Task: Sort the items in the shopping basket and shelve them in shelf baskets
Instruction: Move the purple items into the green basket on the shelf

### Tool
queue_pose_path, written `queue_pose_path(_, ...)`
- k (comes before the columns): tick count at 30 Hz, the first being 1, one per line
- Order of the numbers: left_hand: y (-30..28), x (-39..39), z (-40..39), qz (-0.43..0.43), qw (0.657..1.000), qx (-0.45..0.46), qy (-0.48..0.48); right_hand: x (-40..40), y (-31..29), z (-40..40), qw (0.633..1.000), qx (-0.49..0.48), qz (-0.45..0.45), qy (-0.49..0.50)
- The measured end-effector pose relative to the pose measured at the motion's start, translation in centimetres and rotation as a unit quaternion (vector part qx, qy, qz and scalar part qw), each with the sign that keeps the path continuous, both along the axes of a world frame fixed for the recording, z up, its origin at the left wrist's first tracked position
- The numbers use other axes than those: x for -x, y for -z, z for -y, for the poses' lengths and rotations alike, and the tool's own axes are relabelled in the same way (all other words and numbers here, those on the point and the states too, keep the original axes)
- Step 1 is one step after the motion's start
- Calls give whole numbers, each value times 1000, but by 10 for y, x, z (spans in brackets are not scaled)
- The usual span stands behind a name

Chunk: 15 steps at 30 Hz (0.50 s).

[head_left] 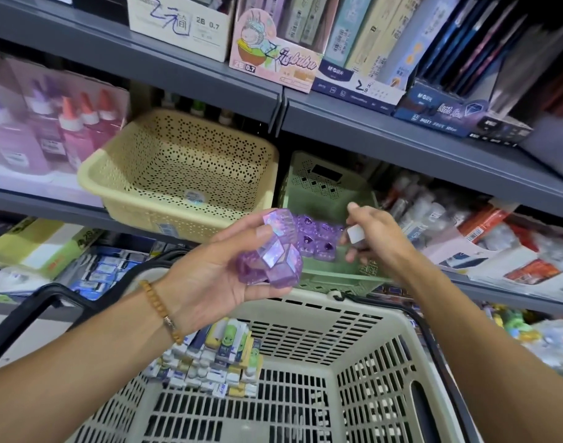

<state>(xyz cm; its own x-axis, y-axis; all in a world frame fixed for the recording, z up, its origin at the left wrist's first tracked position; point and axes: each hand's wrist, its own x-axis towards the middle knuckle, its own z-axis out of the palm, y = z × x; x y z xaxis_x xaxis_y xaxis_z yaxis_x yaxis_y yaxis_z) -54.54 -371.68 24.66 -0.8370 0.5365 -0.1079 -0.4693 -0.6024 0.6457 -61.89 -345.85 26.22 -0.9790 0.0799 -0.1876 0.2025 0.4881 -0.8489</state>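
My left hand grips a few purple glittery cube-shaped items above the far rim of the beige shopping basket. My right hand pinches one small item with a white face over the green shelf basket. Several matching purple items lie inside that green basket. A yellow shelf basket stands to its left with only a sticker showing inside. A pile of small boxed erasers fills the shopping basket's far left corner.
Grey shelf boards run above and below the baskets. Glue bottles stand at left, stationery boxes sit on the upper shelf, and packaged goods crowd the right. The shopping basket's black handles arc at left and right.
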Motion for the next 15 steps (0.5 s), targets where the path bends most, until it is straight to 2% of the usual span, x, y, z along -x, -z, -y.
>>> queue_pose_path(2, -1, -2, -4, 11, 1000, 3, -5, -4, -8, -3, 992, 114, 48, 24)
queue_pose_path(4, -2, -4, -7, 15, 1000, 5, -9, -7, -12, -6, 979, 181, 86, 23)
queue_pose_path(6, -4, -5, -10, 19, 1000, 2, -12, -10, -14, -8, 965, 238, 113, 6)
queue_pose_path(8, -4, -6, -11, 20, 1000, -2, -13, -13, -16, -9, 961, 251, 117, 2)
queue_pose_path(10, -3, -6, -12, 21, 1000, -1, -18, -12, -14, -9, 974, 199, 106, 23)
queue_pose_path(12, -3, -6, -11, 22, 1000, -2, -20, -9, -12, -10, 993, 93, 73, 22)
queue_pose_path(14, -2, -5, -10, 22, 1000, -5, -22, -6, -10, -14, 997, -67, 36, -4)
queue_pose_path(15, -2, -5, -9, 19, 1000, -6, -23, -4, -9, -16, 986, -162, 19, -25)
